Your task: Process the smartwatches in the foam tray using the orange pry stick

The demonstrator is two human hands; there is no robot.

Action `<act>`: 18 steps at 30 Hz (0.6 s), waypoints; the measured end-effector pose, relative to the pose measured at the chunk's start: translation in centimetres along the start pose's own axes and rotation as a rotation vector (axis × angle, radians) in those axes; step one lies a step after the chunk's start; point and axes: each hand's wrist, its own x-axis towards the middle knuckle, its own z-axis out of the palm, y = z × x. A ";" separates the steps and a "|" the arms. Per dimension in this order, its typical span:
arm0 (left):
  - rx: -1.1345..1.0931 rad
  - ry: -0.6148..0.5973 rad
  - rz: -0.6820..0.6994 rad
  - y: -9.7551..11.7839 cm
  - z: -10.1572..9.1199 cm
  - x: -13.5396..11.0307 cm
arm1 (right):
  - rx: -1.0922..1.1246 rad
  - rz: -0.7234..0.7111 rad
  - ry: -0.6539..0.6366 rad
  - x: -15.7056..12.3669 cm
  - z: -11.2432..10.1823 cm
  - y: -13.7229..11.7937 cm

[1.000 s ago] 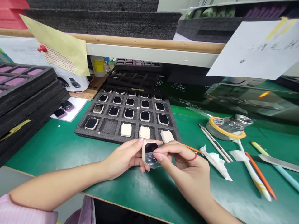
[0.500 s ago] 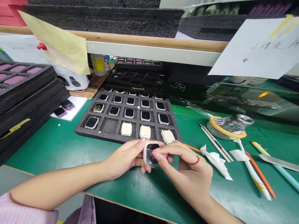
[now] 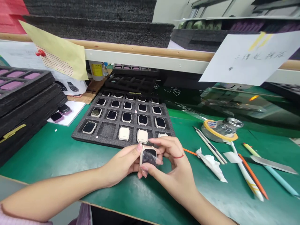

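Observation:
In front of the foam tray's near edge, a cream smartwatch case [image 3: 148, 157] without a strap is held with its black screen up. A clear film lies over the screen, one edge of it lifted at the lower right. My left hand [image 3: 127, 161] grips the watch by its left side, thumb on the upper left edge. My right hand [image 3: 172, 165] closes round the right side, its thumb at the lower edge of the screen and its index finger raised above. Behind them, the dark foam tray [image 3: 107, 128] carries several similar watches in its compartments, some face down.
To the right lie a tape roll on a glass bottle [image 3: 219, 130], tweezers [image 3: 209, 145], crumpled tissue [image 3: 212, 164], a toothbrush [image 3: 248, 175] and a knife [image 3: 274, 164]. Stacked foam trays [image 3: 28, 109] stand at the left. A shelf edge [image 3: 140, 57] crosses above.
My right thumb has moved from pinching the film over the screen down to the watch's lower edge, and the index finger has lifted and spread. My left hand keeps its hold. The view has shifted slightly.

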 end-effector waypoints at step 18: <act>0.328 0.187 0.121 -1.8 -1.4 -0.4 | 0.071 -0.206 -0.005 0.7 0.3 0.2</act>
